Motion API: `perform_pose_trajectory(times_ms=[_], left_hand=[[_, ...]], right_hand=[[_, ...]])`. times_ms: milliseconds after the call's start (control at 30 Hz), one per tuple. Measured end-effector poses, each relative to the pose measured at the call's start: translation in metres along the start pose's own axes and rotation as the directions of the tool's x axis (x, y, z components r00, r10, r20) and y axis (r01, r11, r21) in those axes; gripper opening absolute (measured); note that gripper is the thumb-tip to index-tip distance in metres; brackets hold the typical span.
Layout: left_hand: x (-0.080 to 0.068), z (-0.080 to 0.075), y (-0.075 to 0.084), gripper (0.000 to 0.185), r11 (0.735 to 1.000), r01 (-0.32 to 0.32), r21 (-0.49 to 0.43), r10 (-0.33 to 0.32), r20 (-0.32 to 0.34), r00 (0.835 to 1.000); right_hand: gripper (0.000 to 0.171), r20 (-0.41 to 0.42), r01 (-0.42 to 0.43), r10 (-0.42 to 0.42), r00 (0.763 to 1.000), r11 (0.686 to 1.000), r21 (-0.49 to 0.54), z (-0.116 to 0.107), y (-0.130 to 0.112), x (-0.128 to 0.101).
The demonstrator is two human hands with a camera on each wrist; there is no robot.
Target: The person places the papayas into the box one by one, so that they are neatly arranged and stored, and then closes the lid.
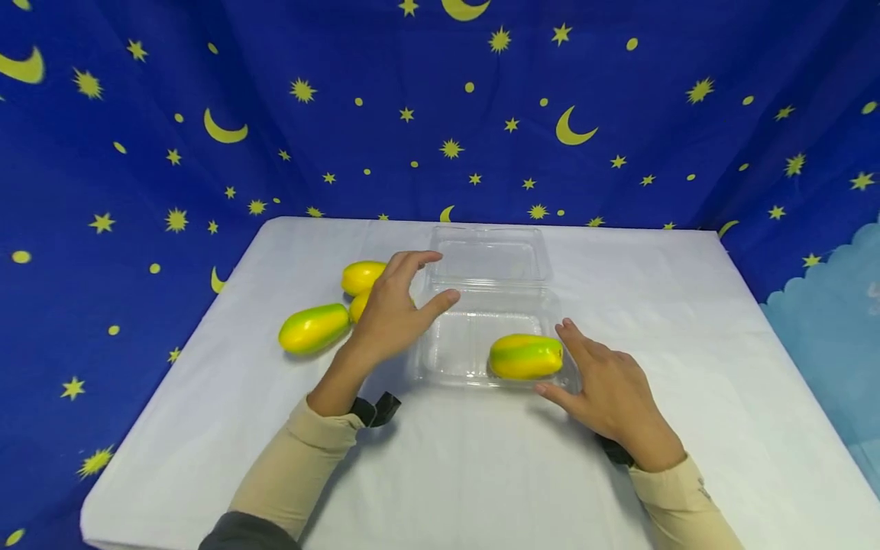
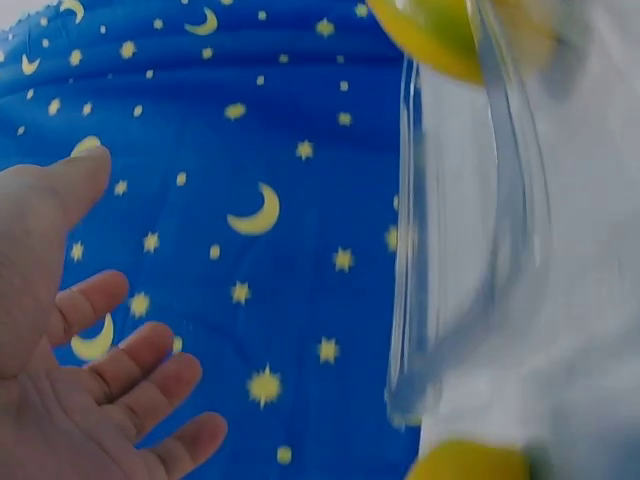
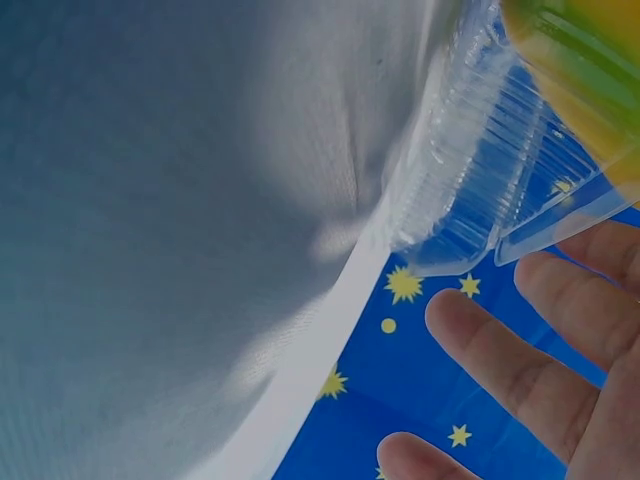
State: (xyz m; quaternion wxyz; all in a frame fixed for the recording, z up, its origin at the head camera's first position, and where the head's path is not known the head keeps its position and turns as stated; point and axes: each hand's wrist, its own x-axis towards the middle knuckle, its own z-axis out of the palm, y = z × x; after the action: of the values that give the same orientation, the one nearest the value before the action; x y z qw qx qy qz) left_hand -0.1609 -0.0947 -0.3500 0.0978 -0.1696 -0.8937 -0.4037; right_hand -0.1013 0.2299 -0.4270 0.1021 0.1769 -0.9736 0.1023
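Note:
A clear plastic clamshell box lies with its lid folded back. One yellow-green papaya sits in the right front part of its base. My right hand is at the box's right side, thumb and fingers spread around that papaya's end and holding nothing. Over the box's left edge hovers my left hand, thumb apart from the fingers and palm empty. Left of it lie a papaya, another papaya farther back, and a third papaya partly hidden behind the hand.
The table wears a white cloth. Behind and beside it hangs a blue curtain with yellow moons and stars. A light blue scalloped patch shows on the right. Black straps circle the wrists.

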Motion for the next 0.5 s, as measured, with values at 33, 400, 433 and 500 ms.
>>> perform_pose_trajectory(times_ms=[33,400,433,500], left_hand=[[-0.002,-0.004,-0.004,0.062,1.0,0.003,0.012,-0.002,-0.016,1.0],[-0.023,-0.036,-0.042,0.054,0.999,-0.007,0.04,0.013,-0.165,0.986],[-0.025,-0.038,-0.044,0.054,0.999,-0.002,0.04,0.009,-0.172,0.985],[-0.028,-0.041,-0.049,0.054,0.999,0.005,0.038,0.002,-0.187,0.982]], right_hand=[[0.1,0.002,0.003,-0.003,1.0,1.0,0.0,0.0,0.0,0.0],[0.1,0.029,-0.009,0.009,1.0,1.0,-0.002,-0.001,0.002,0.0],[0.099,0.027,-0.006,0.006,1.0,1.0,-0.002,0.0,0.002,0.0],[0.099,0.02,0.0,0.0,1.0,1.0,0.001,0.0,0.002,0.0]])
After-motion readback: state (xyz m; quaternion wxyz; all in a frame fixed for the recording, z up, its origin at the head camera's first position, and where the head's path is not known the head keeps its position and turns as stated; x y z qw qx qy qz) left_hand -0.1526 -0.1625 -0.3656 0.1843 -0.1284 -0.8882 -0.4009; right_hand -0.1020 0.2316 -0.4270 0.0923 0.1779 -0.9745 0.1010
